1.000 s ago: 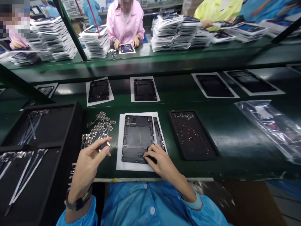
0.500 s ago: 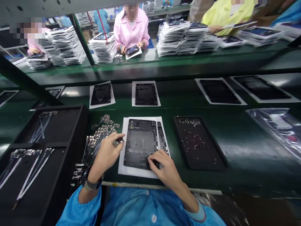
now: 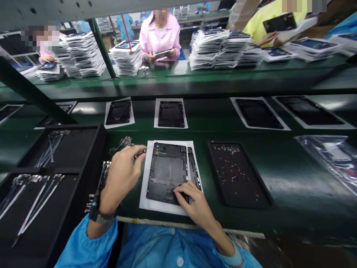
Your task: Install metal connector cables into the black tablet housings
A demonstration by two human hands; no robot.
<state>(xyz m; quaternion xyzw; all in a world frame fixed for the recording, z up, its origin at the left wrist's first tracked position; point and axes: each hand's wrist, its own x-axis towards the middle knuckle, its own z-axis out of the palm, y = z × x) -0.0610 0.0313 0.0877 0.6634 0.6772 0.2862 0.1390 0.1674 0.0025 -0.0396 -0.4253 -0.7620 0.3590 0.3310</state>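
A black tablet back housing (image 3: 167, 169) lies on white paper (image 3: 150, 207) in front of me, its inner side up. My left hand (image 3: 122, 173), with a dark band on the wrist, is left of the housing's upper part and pinches a small circuit board (image 3: 140, 152) between thumb and fingers. Over the housing's lower right, my right hand (image 3: 195, 204) has thumb and fingertips pressed together; what they hold, if anything, is too small to make out. A second black housing (image 3: 193, 165) shows partly along the right side, under white paper.
Left stands a black divided tray (image 3: 80, 171) with boards on ribbon cables (image 3: 36, 204). More small boards (image 3: 124, 143) lie beside my left hand. On the right are a black tray (image 3: 240, 178) of tiny parts and a clear plastic bag (image 3: 331, 156). Housings on paper (image 3: 171, 113) line the belt; co-workers sit beyond.
My left hand has turned its back more toward me and moved slightly up and left with the board. My right hand has barely moved. Across the belt, co-workers have shifted the tablets they hold.
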